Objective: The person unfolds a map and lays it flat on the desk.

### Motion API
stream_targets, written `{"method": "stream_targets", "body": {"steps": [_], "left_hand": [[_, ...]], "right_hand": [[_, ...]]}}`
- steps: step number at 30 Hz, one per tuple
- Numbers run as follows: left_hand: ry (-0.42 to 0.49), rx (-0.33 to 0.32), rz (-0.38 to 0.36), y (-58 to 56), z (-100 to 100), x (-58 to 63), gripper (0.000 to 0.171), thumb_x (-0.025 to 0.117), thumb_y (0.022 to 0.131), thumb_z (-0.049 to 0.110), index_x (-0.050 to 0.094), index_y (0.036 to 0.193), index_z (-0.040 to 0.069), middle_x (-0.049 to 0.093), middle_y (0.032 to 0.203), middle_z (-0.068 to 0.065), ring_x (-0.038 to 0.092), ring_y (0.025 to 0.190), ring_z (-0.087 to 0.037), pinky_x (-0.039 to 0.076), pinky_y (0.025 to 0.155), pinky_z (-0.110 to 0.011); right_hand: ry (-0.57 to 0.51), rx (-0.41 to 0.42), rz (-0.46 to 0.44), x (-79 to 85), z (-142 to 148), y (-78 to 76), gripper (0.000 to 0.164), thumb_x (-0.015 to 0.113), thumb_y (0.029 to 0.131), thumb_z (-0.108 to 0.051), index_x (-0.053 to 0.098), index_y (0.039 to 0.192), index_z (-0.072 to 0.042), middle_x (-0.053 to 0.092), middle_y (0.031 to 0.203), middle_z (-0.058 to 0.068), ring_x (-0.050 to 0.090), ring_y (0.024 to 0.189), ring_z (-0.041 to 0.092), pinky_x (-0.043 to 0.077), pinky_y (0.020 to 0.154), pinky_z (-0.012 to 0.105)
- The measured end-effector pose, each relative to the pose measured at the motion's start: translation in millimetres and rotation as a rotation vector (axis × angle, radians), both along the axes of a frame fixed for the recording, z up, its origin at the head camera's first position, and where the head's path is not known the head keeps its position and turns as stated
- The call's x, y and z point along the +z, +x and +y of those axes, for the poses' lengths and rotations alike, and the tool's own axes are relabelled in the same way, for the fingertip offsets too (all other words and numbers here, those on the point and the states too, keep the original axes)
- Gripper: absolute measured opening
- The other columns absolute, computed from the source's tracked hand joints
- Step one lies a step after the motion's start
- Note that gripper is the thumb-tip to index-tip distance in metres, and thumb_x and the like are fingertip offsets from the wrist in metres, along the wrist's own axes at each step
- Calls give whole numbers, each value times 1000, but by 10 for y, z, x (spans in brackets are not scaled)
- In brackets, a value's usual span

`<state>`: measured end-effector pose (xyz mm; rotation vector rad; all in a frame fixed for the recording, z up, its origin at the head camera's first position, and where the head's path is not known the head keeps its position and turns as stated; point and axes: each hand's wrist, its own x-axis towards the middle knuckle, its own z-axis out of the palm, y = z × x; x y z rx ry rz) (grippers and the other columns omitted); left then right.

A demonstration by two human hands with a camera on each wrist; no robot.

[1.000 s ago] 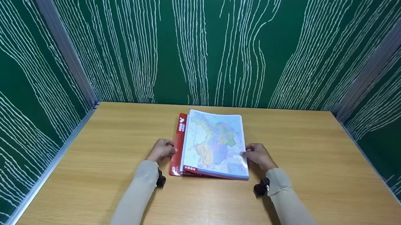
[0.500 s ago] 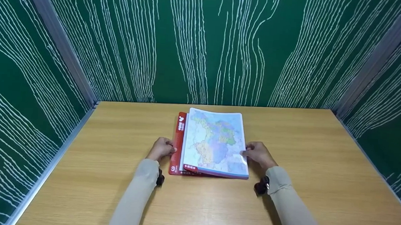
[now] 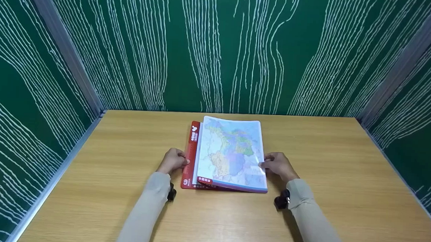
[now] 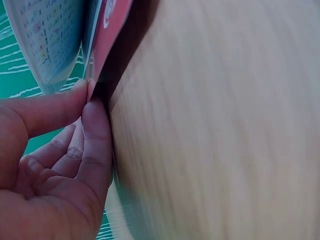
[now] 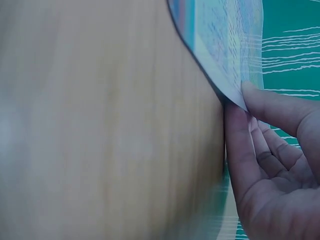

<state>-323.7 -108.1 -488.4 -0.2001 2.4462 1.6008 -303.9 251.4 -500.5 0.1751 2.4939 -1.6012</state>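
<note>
A stack of laminated map sheets lies at the middle of the table in the head view. On top is a pale map [image 3: 232, 154] with coloured regions, its near left corner carrying a red label. Beneath it, a red-bordered sheet [image 3: 191, 152] sticks out on the left. My left hand [image 3: 172, 160] pinches the red sheet's left edge between thumb and index finger. In the left wrist view, the upper sheet stands apart from the red border. My right hand [image 3: 279, 165] pinches the stack's right edge; how many sheets it holds I cannot tell.
The wooden table [image 3: 127, 139] runs back to a green wall [image 3: 189, 54] with white wavy lines. Similar panels with grey edge strips close off the left and right sides. A dark wrist device [image 3: 282, 200] sits under the right sleeve, another under the left.
</note>
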Motion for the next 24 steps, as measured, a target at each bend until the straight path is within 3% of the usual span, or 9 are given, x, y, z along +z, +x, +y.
{"method": "stream_targets", "body": {"steps": [12,24], "left_hand": [[-22,-5,-16,-4,-9,37,23,61,81,-8,67,103,-9,67,105,-23,64,77,-18,58,71,-28],[-43,-27,2,-15,-9,10,25,61,81,-8,66,104,-11,66,99,-18,60,71,-13,58,70,-29]], "right_hand": [[-10,-4,-30,10,45,-3,25,67,85,-3,62,106,10,58,78,0,56,68,9,51,60,20],[-29,-7,-47,8,65,4,26,67,85,-2,60,107,11,56,77,0,59,68,7,53,61,21]]}}
